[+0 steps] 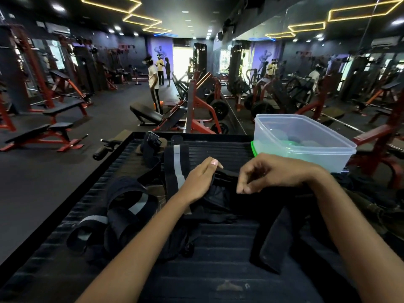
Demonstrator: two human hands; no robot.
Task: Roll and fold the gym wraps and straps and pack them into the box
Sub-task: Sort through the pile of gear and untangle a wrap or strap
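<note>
Our two bare forearms reached over the black ribbed rubber mat (218,241); our left hand (200,179) and right hand (262,173) pinched one black fabric strap (220,193). Two grey-striped black wraps (122,206) lay left; one clear plastic box (306,149) stood far right. No readable writing.

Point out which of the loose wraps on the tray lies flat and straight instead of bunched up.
The grey-striped wrap just beyond the left hand. It lies stretched out straight; the striped wraps at the tray's left edge are looped in a heap.
</note>
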